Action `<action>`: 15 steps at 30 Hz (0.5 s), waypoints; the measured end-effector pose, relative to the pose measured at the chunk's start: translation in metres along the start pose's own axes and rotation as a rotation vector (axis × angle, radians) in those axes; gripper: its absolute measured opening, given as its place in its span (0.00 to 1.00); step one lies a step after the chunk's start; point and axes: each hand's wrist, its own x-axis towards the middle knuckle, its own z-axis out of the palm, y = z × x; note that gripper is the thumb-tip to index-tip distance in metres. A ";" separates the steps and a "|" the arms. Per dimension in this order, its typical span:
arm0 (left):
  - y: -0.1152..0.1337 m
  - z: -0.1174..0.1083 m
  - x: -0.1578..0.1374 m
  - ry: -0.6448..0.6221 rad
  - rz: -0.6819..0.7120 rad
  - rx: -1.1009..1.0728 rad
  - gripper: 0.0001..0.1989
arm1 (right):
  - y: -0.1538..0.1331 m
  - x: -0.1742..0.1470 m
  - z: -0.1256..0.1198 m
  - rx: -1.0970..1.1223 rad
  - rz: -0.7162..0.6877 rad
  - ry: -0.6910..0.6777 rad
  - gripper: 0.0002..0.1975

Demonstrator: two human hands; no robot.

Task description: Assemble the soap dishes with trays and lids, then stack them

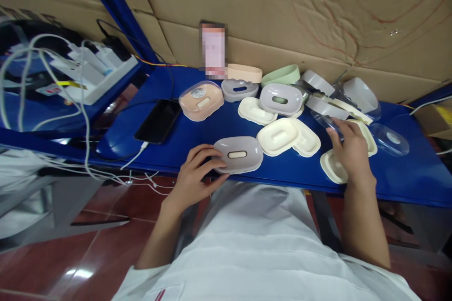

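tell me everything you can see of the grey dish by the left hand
The grey dish is oval, glossy and plastic-looking, with a slot in its middle, cream inside. It lies flat near the front edge of the blue table, and fingers of the left hand touch its left end. Whether it touches the neighbouring cream tray is unclear.

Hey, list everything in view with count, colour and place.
Slotted dishes: three, grey, front, centre, back
Covered dish: one, peach, beside phone
Oval band: one, peach, back
Oval piece: one, green, back
Other grey pieces: at least three, right rear
Cream trays: at least five, centre and right
Clear covers: at least two, right
Phone: one, black, left
Upright item: one, blurred pinkish, back
Power strip: one, white, far left
Cables: several, mostly white, left
Table: one, blue, beneath
Cardboard: count unclear, brown, behind
Left hand: one, at front dish
Right hand: one, near clear cover
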 end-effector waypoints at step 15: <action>0.001 0.001 0.000 0.006 -0.030 0.006 0.12 | -0.035 -0.007 -0.007 0.277 -0.363 -0.022 0.25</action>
